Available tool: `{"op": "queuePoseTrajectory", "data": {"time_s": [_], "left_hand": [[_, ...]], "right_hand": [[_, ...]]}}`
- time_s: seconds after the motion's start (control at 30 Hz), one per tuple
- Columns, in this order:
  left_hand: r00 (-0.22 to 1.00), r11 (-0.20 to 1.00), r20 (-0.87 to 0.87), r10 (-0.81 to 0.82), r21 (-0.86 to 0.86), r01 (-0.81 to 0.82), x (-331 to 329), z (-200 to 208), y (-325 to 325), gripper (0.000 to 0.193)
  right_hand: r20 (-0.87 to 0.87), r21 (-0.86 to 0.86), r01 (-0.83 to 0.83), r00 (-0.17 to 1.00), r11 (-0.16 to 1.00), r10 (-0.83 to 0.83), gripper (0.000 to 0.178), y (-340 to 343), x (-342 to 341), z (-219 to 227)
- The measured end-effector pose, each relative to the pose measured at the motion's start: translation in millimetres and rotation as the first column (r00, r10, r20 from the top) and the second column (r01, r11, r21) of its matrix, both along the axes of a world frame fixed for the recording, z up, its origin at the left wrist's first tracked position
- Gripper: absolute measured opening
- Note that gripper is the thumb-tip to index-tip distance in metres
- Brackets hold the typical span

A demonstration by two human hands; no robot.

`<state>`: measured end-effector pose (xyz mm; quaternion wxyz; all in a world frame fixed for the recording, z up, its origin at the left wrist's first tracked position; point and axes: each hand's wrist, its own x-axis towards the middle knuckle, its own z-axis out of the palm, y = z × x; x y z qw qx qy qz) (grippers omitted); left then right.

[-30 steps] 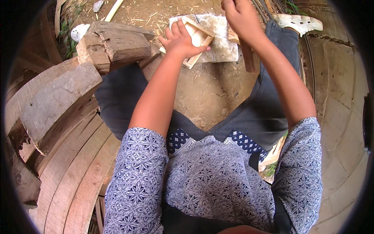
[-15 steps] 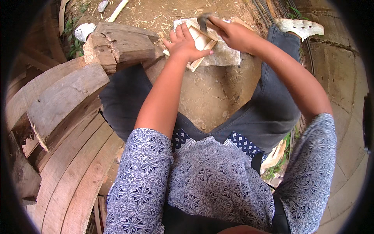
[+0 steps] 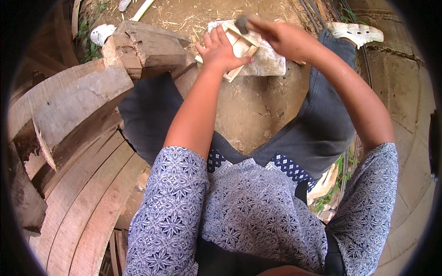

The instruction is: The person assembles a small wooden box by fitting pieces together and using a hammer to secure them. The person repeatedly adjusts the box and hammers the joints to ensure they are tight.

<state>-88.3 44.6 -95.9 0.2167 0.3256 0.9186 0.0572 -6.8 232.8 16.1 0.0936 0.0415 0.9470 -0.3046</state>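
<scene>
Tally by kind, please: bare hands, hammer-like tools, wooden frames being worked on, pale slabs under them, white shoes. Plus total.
Bare hands: 2 (left hand, right hand)
Hammer-like tool, head blurred: 1
Wooden frame: 1
Pale slab: 1
White shoes: 2 (left shoe, right shoe)
Total: 7

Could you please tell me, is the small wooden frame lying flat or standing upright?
Lying flat: the wooden frame rests on the pale block, its hollow side facing up, with the left hand spread over it.
</scene>
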Motion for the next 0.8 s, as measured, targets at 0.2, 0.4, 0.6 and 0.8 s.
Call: {"op": "queuePoseTrajectory", "data": {"time_s": [0.2,0.4,0.6,0.8], "left_hand": [[1.000,1.000,-0.017,-0.017,0.024,0.017,0.1,5.1,6.8,0.154],[1.000,0.999,-0.013,0.009,0.038,-0.009,-1.2,1.3,0.8,0.153],[1.000,1.000,0.008,-0.012,0.014,0.012,0.0,8.9,7.6,0.153],[1.000,1.000,0.022,0.002,-0.017,-0.002,0.5,5.4,-3.0,0.149]], "right_hand": [[-0.340,-0.064,0.301,0.890,0.952,-0.304,0.050,-7.8,-21.0,-12.0],[-0.035,0.031,0.059,0.998,0.998,-0.057,0.048,5.7,-12.0,7.5],[-0.040,0.068,0.226,0.974,0.972,-0.223,0.054,-13.3,-7.6,-24.1],[-0.171,-0.008,0.230,0.959,0.973,-0.228,0.047,-18.2,-15.8,14.6]]}}
